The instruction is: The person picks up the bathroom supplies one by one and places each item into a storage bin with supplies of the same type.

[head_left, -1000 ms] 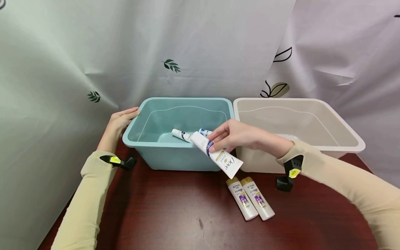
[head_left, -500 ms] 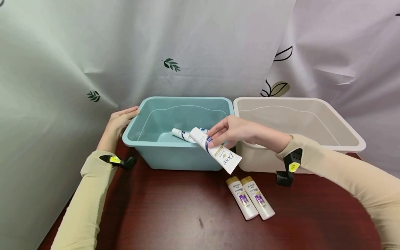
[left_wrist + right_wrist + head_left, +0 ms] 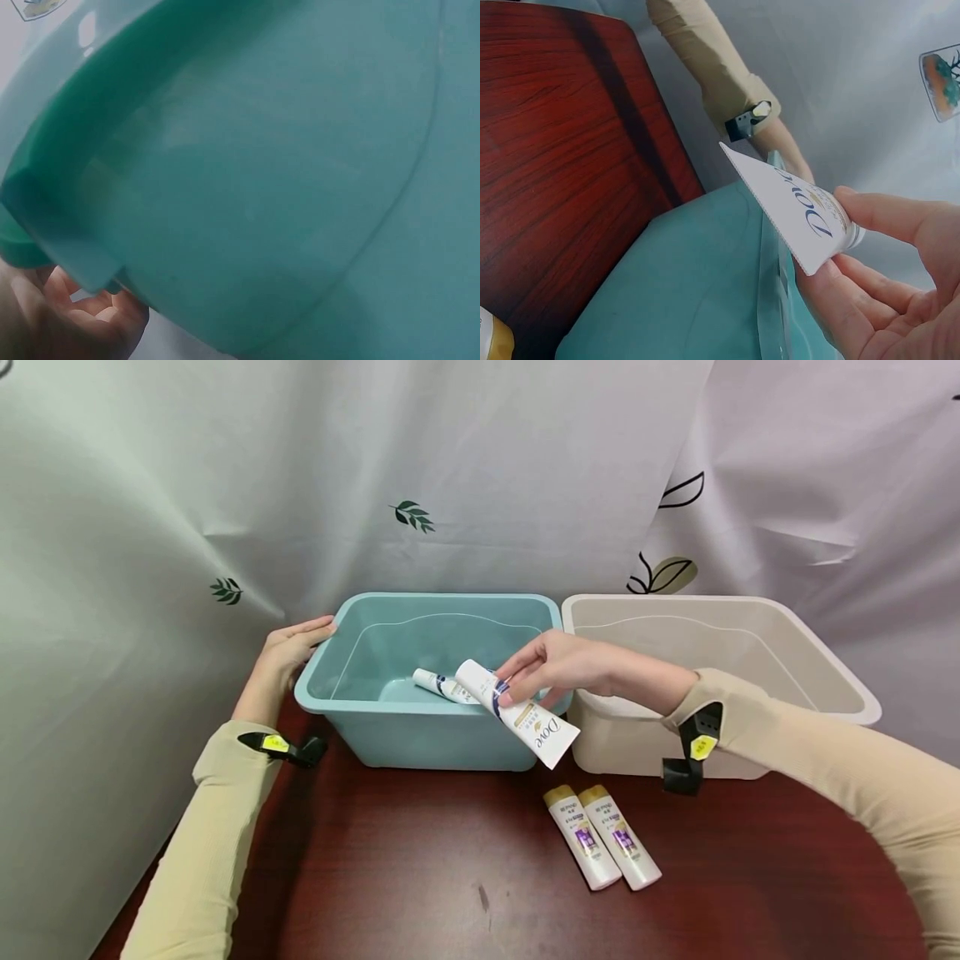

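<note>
My right hand pinches a white Dove squeeze tube between thumb and fingers, tilted over the front rim of the teal bin. In the right wrist view the flat crimped end of the tube faces the camera. At the bin's left rim, my left hand grips the edge; the left wrist view has its fingers curled below the lip. Inside the bin lies another white tube, partly hidden behind the held one.
A beige bin stands against the teal bin's right side. Two white bottles with gold caps, a left one and a right one, lie side by side on the dark red table. A patterned cloth hangs behind.
My right hand has risen slightly with the Dove tube, moving a little away from the bottles. The left hand keeps its place on the rim.
</note>
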Available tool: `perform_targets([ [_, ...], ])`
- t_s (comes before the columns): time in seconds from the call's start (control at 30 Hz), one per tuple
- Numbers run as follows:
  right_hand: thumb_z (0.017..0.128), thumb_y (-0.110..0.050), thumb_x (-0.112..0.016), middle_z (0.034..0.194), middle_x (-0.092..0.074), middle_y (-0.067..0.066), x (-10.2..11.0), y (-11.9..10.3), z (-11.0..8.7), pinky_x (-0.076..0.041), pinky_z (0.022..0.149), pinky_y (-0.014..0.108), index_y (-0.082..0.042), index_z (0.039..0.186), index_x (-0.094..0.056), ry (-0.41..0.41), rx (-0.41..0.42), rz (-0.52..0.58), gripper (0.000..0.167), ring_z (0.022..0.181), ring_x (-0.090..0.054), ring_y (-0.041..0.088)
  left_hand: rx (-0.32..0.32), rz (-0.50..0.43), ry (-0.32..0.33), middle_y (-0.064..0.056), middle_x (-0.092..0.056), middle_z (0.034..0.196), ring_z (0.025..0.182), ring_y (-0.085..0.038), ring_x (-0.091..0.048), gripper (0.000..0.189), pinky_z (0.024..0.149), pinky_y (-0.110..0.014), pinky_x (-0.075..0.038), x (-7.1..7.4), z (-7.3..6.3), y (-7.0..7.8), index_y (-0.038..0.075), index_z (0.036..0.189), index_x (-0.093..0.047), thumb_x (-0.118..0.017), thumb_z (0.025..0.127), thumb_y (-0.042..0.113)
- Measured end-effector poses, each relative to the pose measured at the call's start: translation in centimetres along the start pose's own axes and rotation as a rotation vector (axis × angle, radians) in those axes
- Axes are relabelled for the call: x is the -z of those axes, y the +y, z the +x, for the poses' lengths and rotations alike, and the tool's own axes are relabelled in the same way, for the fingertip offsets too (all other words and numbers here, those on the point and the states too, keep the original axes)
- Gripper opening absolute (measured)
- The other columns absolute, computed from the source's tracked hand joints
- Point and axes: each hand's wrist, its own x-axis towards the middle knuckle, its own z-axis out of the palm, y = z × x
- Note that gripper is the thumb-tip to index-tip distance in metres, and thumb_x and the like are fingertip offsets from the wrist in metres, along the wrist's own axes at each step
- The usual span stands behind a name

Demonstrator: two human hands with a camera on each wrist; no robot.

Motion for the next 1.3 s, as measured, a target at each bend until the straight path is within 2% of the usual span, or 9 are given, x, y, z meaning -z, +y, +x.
perform_targets([
  [0.23, 0.083, -0.018, -0.073, 0.106, -0.073, 0.007, 0.2, -0.4, 0.1, -0.057, 0.08, 0.036, -0.004, 0.126, -0.062, 0.008, -0.005, 0.0, 0.047, 0.089, -0.065, 0.01, 0.026, -0.094, -0.053, 0.021, -0.066, 0.078, 0.069, 0.001, -0.063, 0.068, 0.06, -0.017, -0.052, 0.2, -0.1, 0.1, 0.019, 0.146, -0.042, -0.072, 0.086, 0.031],
  [0.47, 0.083, -0.019, -0.073, 0.105, -0.073, 0.007, 0.5, -0.4, 0.1, -0.057, 0.079, 0.035, -0.004, 0.126, -0.062, 0.007, -0.004, -0.01, 0.047, 0.09, -0.065, 0.01, 0.039, -0.086, -0.043, 0.02, -0.066, 0.081, 0.07, 0.001, -0.063, 0.068, 0.061, -0.017, -0.052, 0.0, -0.3, 0.0, 0.021, 0.146, -0.043, -0.073, 0.085, 0.032],
  [0.6, 0.083, -0.018, -0.073, 0.104, -0.073, 0.006, 0.6, -0.3, 0.2, -0.057, 0.079, 0.035, -0.005, 0.126, -0.062, 0.006, -0.002, -0.005, 0.047, 0.089, -0.065, 0.01, 0.066, -0.088, -0.039, 0.012, -0.063, 0.118, 0.076, 0.003, -0.062, 0.067, 0.065, -0.016, -0.051, -0.1, -0.4, -0.2, 0.025, 0.146, -0.042, -0.071, 0.086, 0.034],
  [0.7, 0.083, -0.018, -0.073, 0.103, -0.073, 0.005, 0.8, -0.2, 0.2, -0.057, 0.079, 0.035, -0.005, 0.126, -0.062, 0.002, -0.003, 0.004, 0.046, 0.089, -0.065, 0.01, 0.086, -0.094, -0.043, 0.007, -0.044, 0.148, 0.079, 0.005, -0.061, 0.066, 0.066, -0.015, -0.051, -0.1, -0.5, -0.4, 0.028, 0.147, -0.04, -0.069, 0.088, 0.035],
  [0.77, 0.083, -0.018, -0.072, 0.103, -0.073, 0.004, 0.9, -0.1, 0.3, -0.056, 0.079, 0.035, -0.005, 0.126, -0.062, -0.001, -0.002, 0.008, 0.046, 0.089, -0.065, 0.01, 0.085, -0.094, -0.044, 0.004, -0.035, 0.154, 0.079, 0.005, -0.061, 0.066, 0.066, -0.014, -0.051, -0.1, -0.5, -0.5, 0.028, 0.147, -0.039, -0.068, 0.089, 0.035],
  [0.87, 0.083, -0.018, -0.072, 0.102, -0.073, 0.003, 1.1, -0.1, 0.5, -0.056, 0.08, 0.035, -0.006, 0.126, -0.062, 0.003, 0.0, 0.008, 0.045, 0.091, -0.064, 0.011, 0.069, -0.095, -0.049, 0.006, -0.042, 0.148, 0.079, 0.006, -0.061, 0.066, 0.067, -0.014, -0.051, 0.0, -0.4, -0.7, 0.026, 0.148, -0.039, -0.067, 0.089, 0.035],
  [0.97, 0.083, -0.019, -0.072, 0.102, -0.073, 0.002, 1.2, 0.0, 0.7, -0.056, 0.081, 0.036, -0.006, 0.126, -0.062, 0.003, 0.003, 0.005, 0.045, 0.093, -0.063, 0.011, 0.041, -0.081, -0.05, 0.009, -0.056, 0.124, 0.079, 0.005, -0.062, 0.066, 0.067, -0.015, -0.051, 0.1, -0.5, -0.8, 0.024, 0.147, -0.04, -0.068, 0.089, 0.035],
  [1.1, 0.083, -0.02, -0.072, 0.103, -0.072, 0.001, 1.2, -0.1, 0.8, -0.056, 0.082, 0.036, -0.007, 0.126, -0.063, 0.002, 0.005, 0.001, 0.046, 0.094, -0.063, 0.011, -0.035, 0.002, -0.031, 0.02, -0.058, 0.096, 0.078, 0.003, -0.061, 0.065, 0.066, -0.016, -0.052, 0.2, -0.5, -1.0, 0.021, 0.145, -0.045, -0.069, 0.087, 0.04],
  [1.3, 0.083, -0.022, -0.072, 0.106, -0.071, 0.002, 1.4, -0.1, 1.0, -0.055, 0.082, 0.036, -0.008, 0.125, -0.063, -0.003, 0.006, -0.003, 0.046, 0.095, -0.062, 0.012, -0.099, 0.102, 0.003, 0.019, -0.06, 0.092, 0.075, 0.0, -0.059, 0.061, 0.064, -0.018, -0.051, 0.2, -0.6, -0.8, 0.018, 0.14, -0.051, -0.069, 0.087, 0.041],
])
